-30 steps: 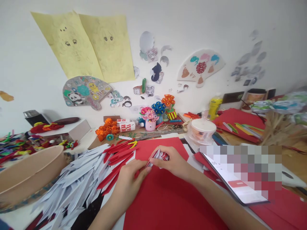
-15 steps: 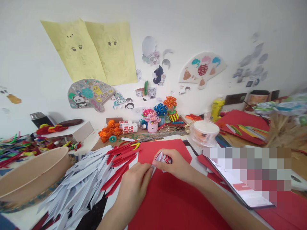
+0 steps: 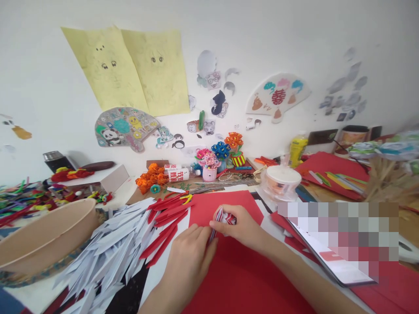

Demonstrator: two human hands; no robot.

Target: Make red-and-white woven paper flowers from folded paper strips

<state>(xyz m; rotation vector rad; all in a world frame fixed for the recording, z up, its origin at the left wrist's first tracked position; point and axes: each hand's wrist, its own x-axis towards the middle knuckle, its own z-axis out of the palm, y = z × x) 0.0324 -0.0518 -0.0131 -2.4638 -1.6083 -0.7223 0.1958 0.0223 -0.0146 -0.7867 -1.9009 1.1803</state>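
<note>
Since the earliest frame, the left hand [image 3: 191,248] is turning and its fingers are dropping a little lower, the right hand [image 3: 240,223] is staying almost in place, and the camera's view is swinging slightly left. The right hand's grip is grasping a small red-and-white folded paper piece [image 3: 230,219], with thumb and fingers curling around it. The left hand's grip is pinching the lower end of the same piece, a pale edge showing between thumb and fingers. The piece is hovering between the two hands, just above a large flat red paper sheet [image 3: 252,283].

Left of the sheet, slim pointed red folded paper strips [image 3: 163,239] are lying side by side, and beyond them a heap of long white folded paper strips [image 3: 104,244] is spreading toward a beige oval basin [image 3: 49,237]. To the right, a dark-edged phone with a bright screen [image 3: 352,275] is resting on red paper, partly hidden by pixelation. Farther back on the brown wooden table [image 3: 409,220], a round white-lidded tub in clear plastic [image 3: 283,178] is standing, and a bunch of orange flowers [image 3: 152,174] is lying near white containers with red lettering [image 3: 178,174].
</note>
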